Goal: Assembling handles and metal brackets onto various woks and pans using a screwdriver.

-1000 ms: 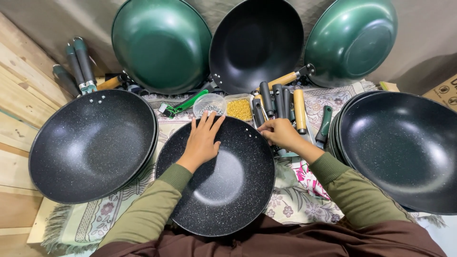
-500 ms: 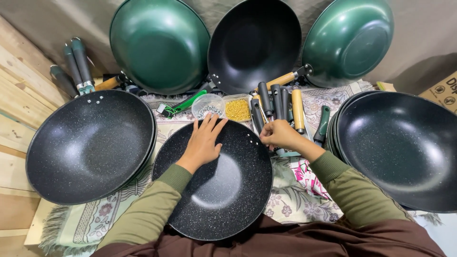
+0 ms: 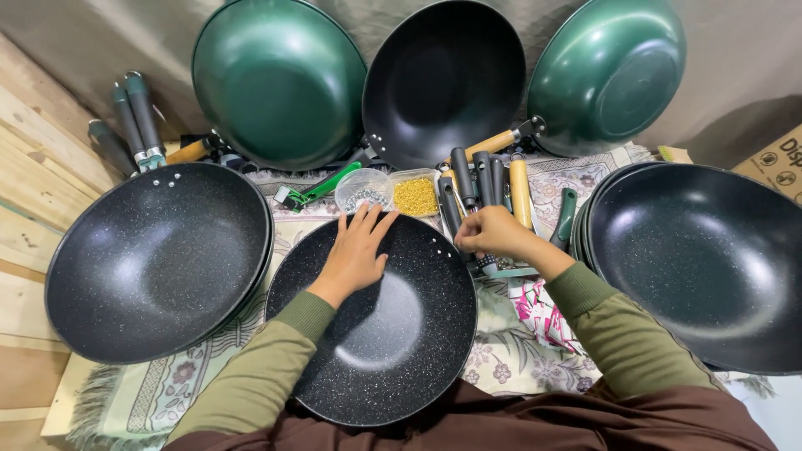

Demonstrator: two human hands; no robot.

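Observation:
A black speckled wok pan (image 3: 393, 351) without a handle lies in front of me on a patterned cloth. My left hand (image 3: 357, 253) rests flat inside its far rim, fingers spread. At the pan's right rim, near two small rivet holes, my right hand (image 3: 494, 236) is closed around a dark pan handle (image 3: 487, 266). Just beyond it lie several loose handles (image 3: 484, 182), some dark, some wooden.
A stack of black pans (image 3: 159, 259) sits at left, another stack (image 3: 702, 259) at right. Two green woks (image 3: 280, 79) (image 3: 606, 75) and a black one (image 3: 447, 79) lean against the back. A clear tub of screws (image 3: 364, 190), a tub of yellow bits (image 3: 415, 196) and a green tool (image 3: 322, 188) lie behind the pan.
My right hand has shifted slightly toward the pan's right rim with the handle. The left hand stays spread on the pan.

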